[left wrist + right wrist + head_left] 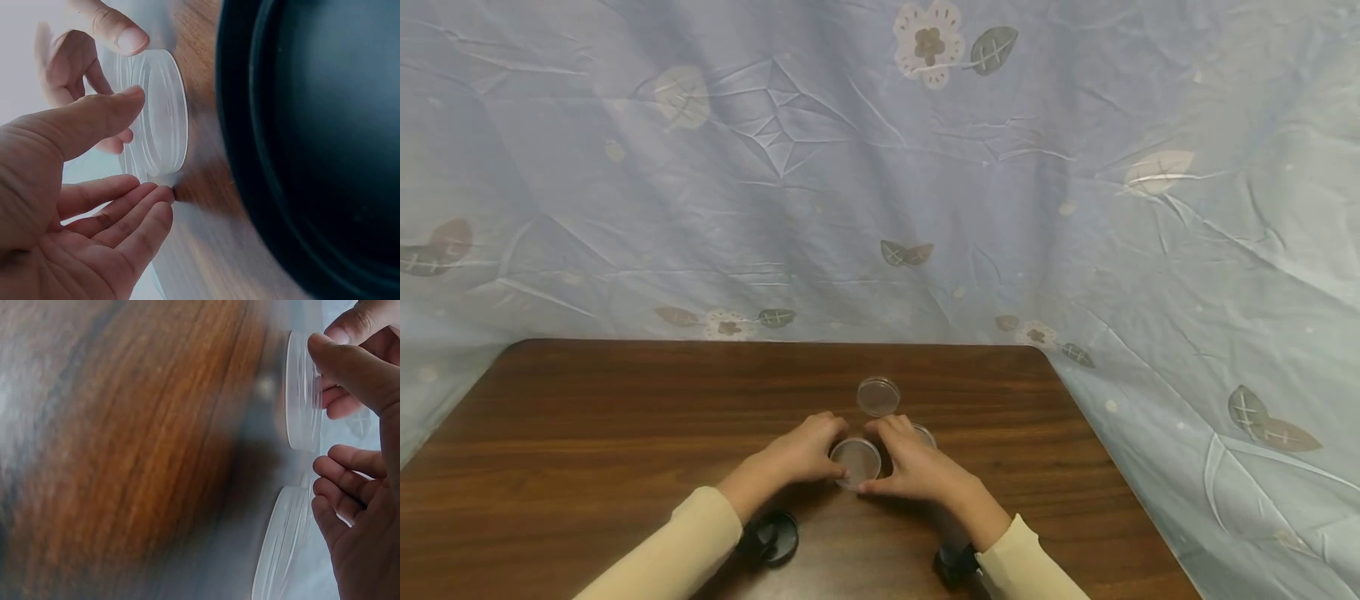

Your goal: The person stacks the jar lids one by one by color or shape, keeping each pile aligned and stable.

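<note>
A clear round petri dish lies on the wooden table between both hands. My left hand curves loosely round its left side, thumb at the near edge and fingers toward the far edge. In the left wrist view those fingers are extended and only slightly bent. At the dish's right side is my right hand, thumb and fingers spread apart. Its fingers look relaxed in the right wrist view, with a second petri dish close beside them. Exact contact of either hand with the dish is hard to tell.
Farther back stands another clear dish. A black round shallow object sits below my left wrist and looms large in the left wrist view. Patterned pale fabric hangs behind the table and along its right side.
</note>
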The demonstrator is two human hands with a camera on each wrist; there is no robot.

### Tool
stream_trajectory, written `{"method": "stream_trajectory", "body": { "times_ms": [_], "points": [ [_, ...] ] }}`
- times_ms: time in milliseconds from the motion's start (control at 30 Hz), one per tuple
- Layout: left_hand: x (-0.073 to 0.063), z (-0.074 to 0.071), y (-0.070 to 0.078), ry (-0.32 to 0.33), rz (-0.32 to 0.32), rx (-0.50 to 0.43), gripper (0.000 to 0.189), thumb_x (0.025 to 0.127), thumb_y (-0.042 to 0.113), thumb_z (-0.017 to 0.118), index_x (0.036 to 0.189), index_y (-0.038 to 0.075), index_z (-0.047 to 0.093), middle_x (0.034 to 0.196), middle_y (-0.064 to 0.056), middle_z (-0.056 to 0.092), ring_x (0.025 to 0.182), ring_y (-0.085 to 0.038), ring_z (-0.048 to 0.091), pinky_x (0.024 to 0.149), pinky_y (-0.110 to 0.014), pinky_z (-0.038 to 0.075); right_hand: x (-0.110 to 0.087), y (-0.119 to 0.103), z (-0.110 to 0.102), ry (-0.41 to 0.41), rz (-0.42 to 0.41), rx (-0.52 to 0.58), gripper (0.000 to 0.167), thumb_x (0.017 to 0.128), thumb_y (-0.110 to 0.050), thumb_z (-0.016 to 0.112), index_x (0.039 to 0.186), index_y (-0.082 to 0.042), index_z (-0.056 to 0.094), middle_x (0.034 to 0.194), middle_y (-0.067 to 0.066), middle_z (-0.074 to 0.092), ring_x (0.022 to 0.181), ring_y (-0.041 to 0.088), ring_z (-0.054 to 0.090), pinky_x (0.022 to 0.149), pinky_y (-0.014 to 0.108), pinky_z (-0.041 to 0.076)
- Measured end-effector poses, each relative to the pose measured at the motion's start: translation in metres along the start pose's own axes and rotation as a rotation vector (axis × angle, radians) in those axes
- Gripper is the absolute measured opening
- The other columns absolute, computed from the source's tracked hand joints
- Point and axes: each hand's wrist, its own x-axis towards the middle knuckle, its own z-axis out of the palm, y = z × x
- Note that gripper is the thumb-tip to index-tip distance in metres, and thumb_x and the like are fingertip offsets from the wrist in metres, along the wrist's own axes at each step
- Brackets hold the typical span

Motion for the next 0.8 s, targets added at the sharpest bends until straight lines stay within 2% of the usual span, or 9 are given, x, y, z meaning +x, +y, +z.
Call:
{"method": "stream_trajectory", "body": {
  "times_ms": [400,800],
  "points": [
    [0.0002,0.0059,0.0009,0.006,0.034,0.053,0.049,0.071,0.008,0.091,0.113,-0.005,0.069,0.105,-0.016,0.067,0.093,-0.023,0.061,0.083,-0.042,0.056,0.0033,0.0006,0.0064,-0.032,0.005,-0.053,0.077,0.085,-0.048,0.085,0.143,-0.008,0.054,0.142,0.008,0.057,0.132,0.024,0.052,0.11,0.047,0.05],
    [-0.0032,0.005,0.0069,-0.037,-0.023,0.053,0.06,0.072,0.012,0.094,0.123,-0.003,0.067,0.114,-0.015,0.065,0.104,-0.029,0.064,0.091,-0.052,0.059,0.004,0.0002,0.0067,-0.036,0.006,-0.054,0.07,0.088,-0.047,0.083,0.141,-0.009,0.057,0.139,0.005,0.059,0.128,0.021,0.053,0.107,0.044,0.051]
  ]
}}
